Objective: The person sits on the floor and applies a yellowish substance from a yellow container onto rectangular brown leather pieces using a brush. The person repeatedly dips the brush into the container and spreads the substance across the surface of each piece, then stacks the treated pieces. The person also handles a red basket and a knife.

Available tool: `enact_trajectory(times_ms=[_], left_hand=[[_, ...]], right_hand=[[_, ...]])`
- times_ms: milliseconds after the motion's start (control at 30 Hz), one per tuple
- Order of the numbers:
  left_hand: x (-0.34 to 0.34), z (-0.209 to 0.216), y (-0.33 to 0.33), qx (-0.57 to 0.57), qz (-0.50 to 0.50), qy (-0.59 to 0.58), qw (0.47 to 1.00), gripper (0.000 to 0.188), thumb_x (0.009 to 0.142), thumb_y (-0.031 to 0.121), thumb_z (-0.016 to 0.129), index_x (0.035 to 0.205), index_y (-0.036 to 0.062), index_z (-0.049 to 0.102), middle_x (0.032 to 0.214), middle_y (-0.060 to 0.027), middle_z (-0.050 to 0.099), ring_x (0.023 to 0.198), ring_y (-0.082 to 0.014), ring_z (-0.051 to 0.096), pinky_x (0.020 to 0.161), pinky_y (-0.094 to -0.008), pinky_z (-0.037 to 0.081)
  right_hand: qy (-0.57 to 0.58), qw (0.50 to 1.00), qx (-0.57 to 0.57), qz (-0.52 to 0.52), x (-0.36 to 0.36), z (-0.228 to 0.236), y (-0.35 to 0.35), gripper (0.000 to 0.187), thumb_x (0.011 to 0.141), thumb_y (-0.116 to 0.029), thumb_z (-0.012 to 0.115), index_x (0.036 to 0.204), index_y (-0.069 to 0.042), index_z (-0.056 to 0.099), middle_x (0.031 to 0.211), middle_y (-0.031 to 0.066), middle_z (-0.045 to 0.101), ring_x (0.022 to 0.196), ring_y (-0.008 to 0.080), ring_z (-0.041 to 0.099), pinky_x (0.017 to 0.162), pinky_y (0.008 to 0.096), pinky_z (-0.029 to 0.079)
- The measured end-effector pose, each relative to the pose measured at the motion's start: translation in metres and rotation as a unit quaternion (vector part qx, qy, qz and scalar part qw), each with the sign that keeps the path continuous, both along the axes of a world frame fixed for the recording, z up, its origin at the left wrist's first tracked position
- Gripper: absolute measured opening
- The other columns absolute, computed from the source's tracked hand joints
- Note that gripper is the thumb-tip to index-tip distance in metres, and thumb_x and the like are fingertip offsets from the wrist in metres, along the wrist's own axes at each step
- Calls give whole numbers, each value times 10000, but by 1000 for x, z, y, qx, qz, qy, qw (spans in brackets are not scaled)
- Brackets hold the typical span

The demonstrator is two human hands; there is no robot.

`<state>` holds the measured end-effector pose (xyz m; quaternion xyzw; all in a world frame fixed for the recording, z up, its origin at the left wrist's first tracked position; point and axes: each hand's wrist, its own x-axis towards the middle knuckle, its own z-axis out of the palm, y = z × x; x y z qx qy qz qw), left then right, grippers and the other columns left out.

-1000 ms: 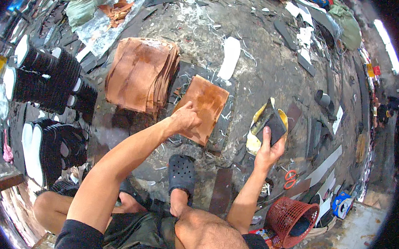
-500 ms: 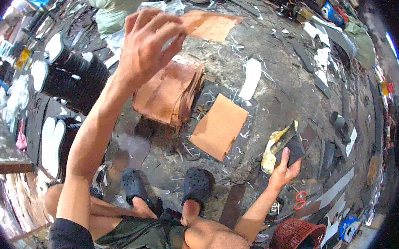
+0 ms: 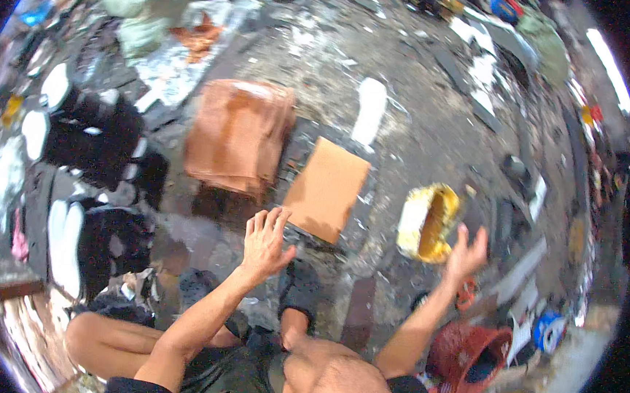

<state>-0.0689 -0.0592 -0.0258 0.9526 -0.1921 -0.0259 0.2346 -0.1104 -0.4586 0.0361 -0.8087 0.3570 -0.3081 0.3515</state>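
My left hand [image 3: 266,243] is empty, fingers spread, just in front of the near left corner of a tan rectangular sheet [image 3: 328,190]. That sheet lies flat on a dark base. To its left stands a thick stack of similar tan-brown sheets [image 3: 239,136], with a darker streak down the top one. My right hand [image 3: 466,254] is open beside a yellow-smeared open container [image 3: 417,222], fingers apart and blurred, with nothing visible in them. The container's inside looks coated in yellowish stuff. A white sole-shaped piece [image 3: 370,113] lies beyond the tan sheet.
Dark stacks of shoe-sole pieces [image 3: 96,137] and white insoles [image 3: 65,245] stand at the left. A red plastic basket [image 3: 468,360] sits near my right side, with orange-handled scissors [image 3: 466,295] beyond it. A pale green sack [image 3: 153,3] lies far left; scraps litter the floor.
My left hand has come back from above the stack toward me. A dark flat piece has left my right hand. The tan sheet beyond the stack no longer shows there. The view has shifted.
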Motion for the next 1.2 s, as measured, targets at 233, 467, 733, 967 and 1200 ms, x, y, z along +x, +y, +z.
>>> enact_trajectory(times_ms=[233,467,733,967,1200], left_hand=[[-21,-69,-49,58,-129,89,986,813,837,343,684,1446,-75,344,1561,-253,267,1467,-386,232,1206,-457,211],[-13,-69,-38,25,-125,127,984,771,837,285,686,1448,-49,355,1532,-262,320,1430,-395,312,1179,-456,276],[6,-76,-39,40,-130,8,991,783,835,306,711,1475,23,360,1570,-246,259,1445,-443,245,1159,-511,280],[-7,-79,-52,33,-100,94,990,951,817,483,708,1471,-74,299,1546,-330,230,1448,-478,215,1196,-489,214],[-9,-77,-64,45,-87,93,991,972,832,544,659,1468,-87,282,1544,-338,221,1465,-456,185,1215,-484,155]], right_hand=[[200,976,-79,43,25,-27,-14,334,809,-93,699,1122,11,649,1027,250,696,976,407,673,860,453,512],[127,985,-108,-46,4,17,-18,513,866,-171,710,1276,79,532,1304,251,593,1194,361,582,1028,429,429],[369,916,-121,102,-93,61,-35,410,829,-177,676,1232,-129,620,1061,205,695,961,432,655,877,493,503],[345,885,-306,68,-96,87,-65,351,860,-115,642,1211,-103,631,1005,202,697,900,385,672,813,443,516],[62,938,-242,241,33,136,-4,431,865,-117,712,1272,-18,605,1205,159,678,1120,286,643,971,383,478]])
